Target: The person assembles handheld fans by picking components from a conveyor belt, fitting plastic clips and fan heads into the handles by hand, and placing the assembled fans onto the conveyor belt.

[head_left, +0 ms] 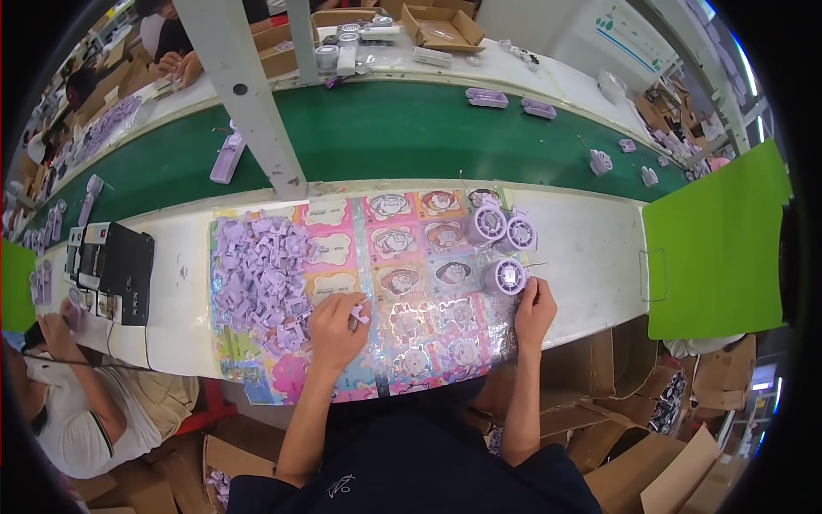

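My left hand [337, 332] is closed on a small lilac plastic part [359, 313], pinched between thumb and fingers. Beside that hand lies a large heap of similar lilac parts [261, 270]. My right hand [535, 315] has its fingers closed at the lower right edge of a round lilac fan housing [505, 277], which has a pale square at its centre. Behind it are two more round lilac fan housings, one on the left [487, 224] and one on the right [519, 233]. Thin wires stick out near them.
A colourful printed sheet [390, 308] covers the white bench. Beyond runs a green conveyor belt [368, 128] carrying lilac parts. A black machine [120, 274] stands left, near a seated co-worker [94, 403]. A metal post [244, 94] rises ahead; a green panel [715, 257] bounds the right.
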{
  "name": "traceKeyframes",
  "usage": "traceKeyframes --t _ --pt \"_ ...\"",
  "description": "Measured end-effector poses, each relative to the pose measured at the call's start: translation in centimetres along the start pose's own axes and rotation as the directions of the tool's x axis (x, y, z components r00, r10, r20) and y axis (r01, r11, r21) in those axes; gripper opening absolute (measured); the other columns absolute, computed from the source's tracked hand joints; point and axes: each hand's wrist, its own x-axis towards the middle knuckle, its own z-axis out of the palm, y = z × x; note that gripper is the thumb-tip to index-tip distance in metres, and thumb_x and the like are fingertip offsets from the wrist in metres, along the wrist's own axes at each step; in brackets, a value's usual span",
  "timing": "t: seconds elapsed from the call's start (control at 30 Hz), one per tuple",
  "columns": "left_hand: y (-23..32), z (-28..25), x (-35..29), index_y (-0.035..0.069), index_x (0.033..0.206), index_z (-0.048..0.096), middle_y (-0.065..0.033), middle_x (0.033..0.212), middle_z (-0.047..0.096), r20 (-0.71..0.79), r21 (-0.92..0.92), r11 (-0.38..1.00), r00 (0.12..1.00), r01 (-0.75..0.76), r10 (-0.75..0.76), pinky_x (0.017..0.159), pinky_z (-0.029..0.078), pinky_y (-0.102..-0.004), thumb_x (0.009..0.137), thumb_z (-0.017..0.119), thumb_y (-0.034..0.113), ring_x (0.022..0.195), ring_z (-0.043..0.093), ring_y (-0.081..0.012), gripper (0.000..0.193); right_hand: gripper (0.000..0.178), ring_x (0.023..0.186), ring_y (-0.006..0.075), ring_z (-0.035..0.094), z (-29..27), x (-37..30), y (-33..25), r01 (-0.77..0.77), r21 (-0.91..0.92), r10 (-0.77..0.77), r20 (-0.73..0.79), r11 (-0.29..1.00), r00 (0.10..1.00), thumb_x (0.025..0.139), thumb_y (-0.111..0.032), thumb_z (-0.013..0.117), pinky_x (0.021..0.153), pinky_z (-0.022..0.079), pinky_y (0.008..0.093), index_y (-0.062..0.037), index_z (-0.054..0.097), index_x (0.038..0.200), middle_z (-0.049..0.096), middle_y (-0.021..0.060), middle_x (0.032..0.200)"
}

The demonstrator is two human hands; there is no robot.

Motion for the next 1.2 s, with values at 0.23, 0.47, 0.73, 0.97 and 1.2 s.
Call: traceKeyframes --t 0.23,0.47,0.73,0.97,1.2 --pt "0.1 0.1 0.22 0.004 0.095 0.068 -0.0131 0.08 0.066 -0.01 -0.003 1.0 1.0 -0.017 0.017 0.063 0.05 -0.0417 0.08 0.074 0.006 0.071 0.064 -0.0335 0.016 0.025 0.064 0.0215 0.062 -0.06 -0.08 -0.13 -0.017 -0.017 0.017 0.003 1.0 1.0 0.103 -0.018 0.056 0.062 0.048 0.0348 0.0024 0.069 0.098 0.067 0.0128 0.073" --pt "-0.02 0.0 0.2 0.004 0.092 0.068 -0.0127 0.078 0.065 -0.014 0.019 0.999 1.0 -0.026 0.026 0.062 0.05 -0.0415 0.08 0.074 0.005 0.069 0.063 -0.0332 0.014 0.026 0.064 0.0229 0.063 0.04 0.0 -0.57 -0.035 -0.009 0.035 0.008 0.999 0.999 0.103 -0.019 0.056 0.062 0.049 0.0355 0.0023 0.069 0.098 0.067 0.0137 0.074" --pt "0.13 0.05 0.25 0.004 0.09 0.067 -0.012 0.076 0.063 -0.01 0.013 1.0 1.0 -0.022 0.022 0.061 0.049 -0.0409 0.08 0.074 0.004 0.068 0.062 -0.0323 0.012 0.026 0.065 0.0248 0.064 -0.05 0.01 -0.33 -0.021 -0.023 0.021 0.001 1.0 1.0 0.103 -0.019 0.056 0.063 0.049 0.0365 0.002 0.07 0.098 0.067 0.0146 0.074" --pt "0.12 0.0 0.4 0.004 0.088 0.067 -0.0117 0.075 0.062 -0.02 0.02 0.999 0.999 -0.044 0.045 0.06 0.049 -0.0407 0.08 0.074 0.004 0.067 0.061 -0.0318 0.011 0.026 0.064 0.025 0.064 -0.04 -0.07 -0.38 -0.024 -0.017 0.024 0.005 1.0 1.0 0.103 -0.019 0.056 0.062 0.049 0.0368 0.0021 0.07 0.098 0.068 0.0144 0.074" --pt "0.18 -0.01 0.41 0.004 0.087 0.067 -0.0114 0.076 0.063 -0.021 0.022 0.999 0.999 -0.049 0.05 0.06 0.049 -0.04 0.08 0.074 0.004 0.067 0.062 -0.0313 0.01 0.025 0.065 0.0255 0.064 -0.05 0.04 -0.34 -0.012 -0.032 0.012 0.003 0.999 1.0 0.103 -0.019 0.056 0.063 0.049 0.0369 0.0021 0.07 0.098 0.068 0.0146 0.074"
